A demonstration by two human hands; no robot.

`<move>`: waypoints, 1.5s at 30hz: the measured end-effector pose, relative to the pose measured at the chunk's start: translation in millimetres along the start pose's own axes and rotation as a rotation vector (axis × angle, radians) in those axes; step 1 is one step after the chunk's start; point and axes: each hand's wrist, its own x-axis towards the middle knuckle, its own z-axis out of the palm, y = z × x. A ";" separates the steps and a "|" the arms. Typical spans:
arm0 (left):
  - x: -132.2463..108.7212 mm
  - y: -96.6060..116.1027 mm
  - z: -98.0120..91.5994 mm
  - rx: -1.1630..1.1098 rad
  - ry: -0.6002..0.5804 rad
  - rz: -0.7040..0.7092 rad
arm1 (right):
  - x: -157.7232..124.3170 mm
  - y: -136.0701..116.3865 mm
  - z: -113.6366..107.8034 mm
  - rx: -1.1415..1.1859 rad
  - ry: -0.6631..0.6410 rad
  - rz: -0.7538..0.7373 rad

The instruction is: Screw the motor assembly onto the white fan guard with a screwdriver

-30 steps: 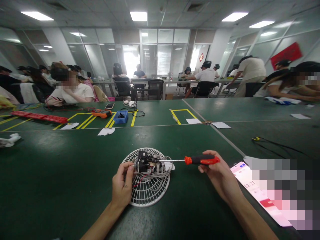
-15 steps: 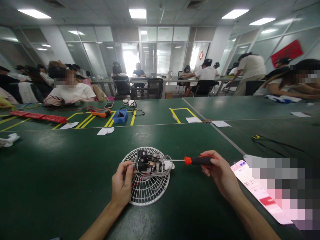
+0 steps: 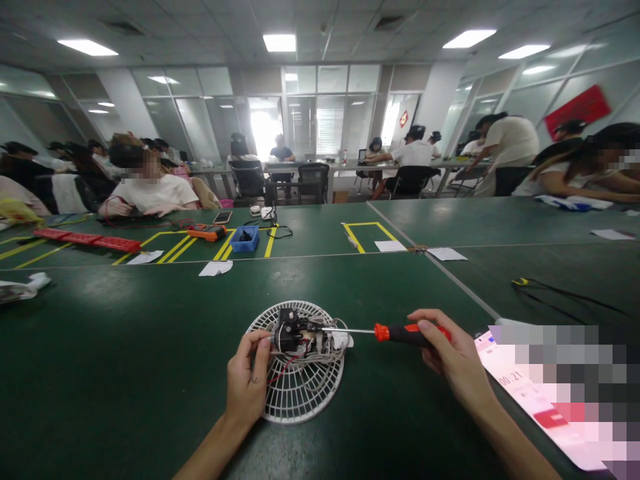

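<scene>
A white round fan grille [image 3: 300, 393] lies flat on the green table [image 3: 125, 360] in front of me. On it rests a small black motor assembly [image 3: 295, 335] with red and white wires. My left hand [image 3: 247, 383] pinches the left end of that assembly, fingers closed on it. My right hand [image 3: 450, 360] grips the red and black handle of a screwdriver [image 3: 400, 333]. Its metal shaft runs level to the left, with the tip at the right side of the motor assembly.
A phone [image 3: 530, 400] with a timer screen lies at the right beside a blurred patch. A black cable [image 3: 560, 293] lies further right. Across the table are a blue bin [image 3: 245, 239], an orange meter [image 3: 207, 231], paper slips and seated people.
My right hand has shifted its fingers along the screwdriver handle, covering more of it. The camera view dropped slightly; the motor and my left hand keep their place on the grille.
</scene>
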 end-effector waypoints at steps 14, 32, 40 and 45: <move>-0.1 -0.7 -0.2 -0.035 -0.031 -0.044 | 4.4 -0.6 4.6 0.119 -0.045 0.092; 1.1 7.5 2.2 -0.025 -0.022 -0.001 | 0.4 1.5 5.8 0.093 0.066 0.044; -0.1 4.2 1.2 -0.013 -0.026 -0.007 | 0.3 4.1 5.4 0.449 -0.036 -0.011; 0.5 6.8 1.0 0.004 -0.017 -0.007 | 1.0 0.5 10.7 0.336 0.006 0.027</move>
